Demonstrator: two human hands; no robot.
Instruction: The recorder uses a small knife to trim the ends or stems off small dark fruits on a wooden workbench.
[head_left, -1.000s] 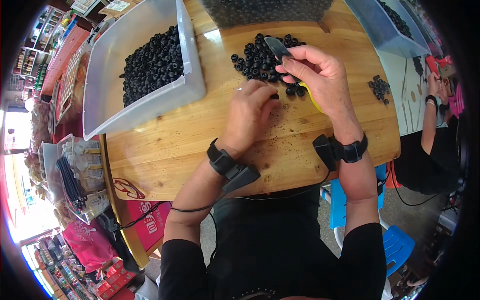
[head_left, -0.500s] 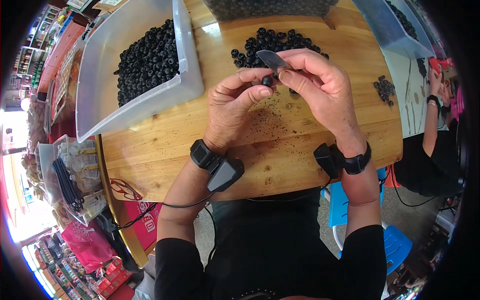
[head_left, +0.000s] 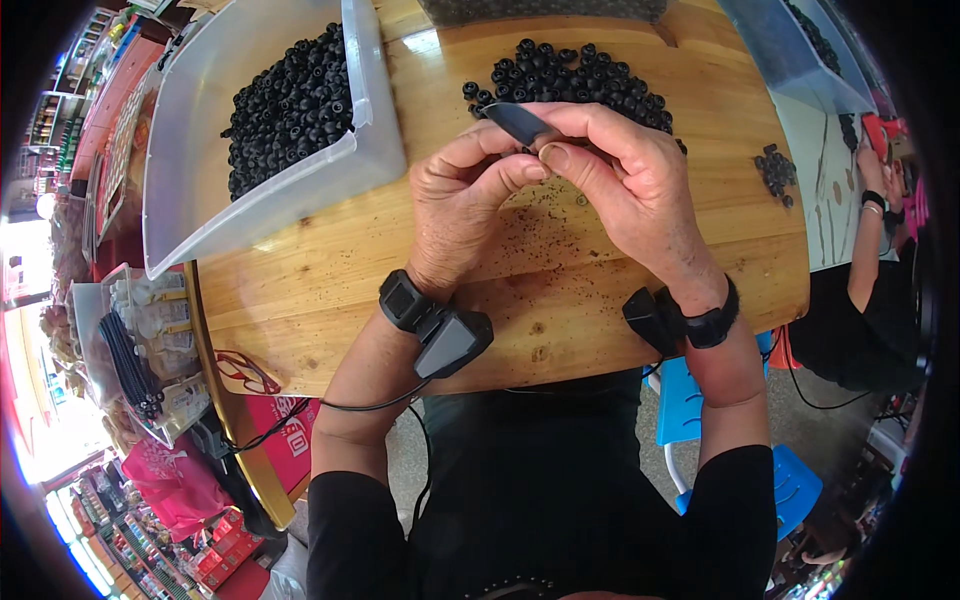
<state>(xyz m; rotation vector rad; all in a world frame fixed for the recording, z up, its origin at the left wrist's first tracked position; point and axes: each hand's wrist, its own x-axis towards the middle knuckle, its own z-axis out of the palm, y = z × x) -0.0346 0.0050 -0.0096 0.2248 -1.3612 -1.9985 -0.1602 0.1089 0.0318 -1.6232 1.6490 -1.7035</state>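
Knife [head_left: 517,122] in closed right hand [head_left: 625,190], blade pointing up-left; left hand [head_left: 462,210] pinching something hidden.

Bright daylight, overexposed glare at left, fisheye bending, dark vignetted corners

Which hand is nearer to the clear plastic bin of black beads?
Left. The left hand is above the wooden table, just right of the clear plastic bin. The right hand, holding a small knife, sits farther right, beyond the left hand.
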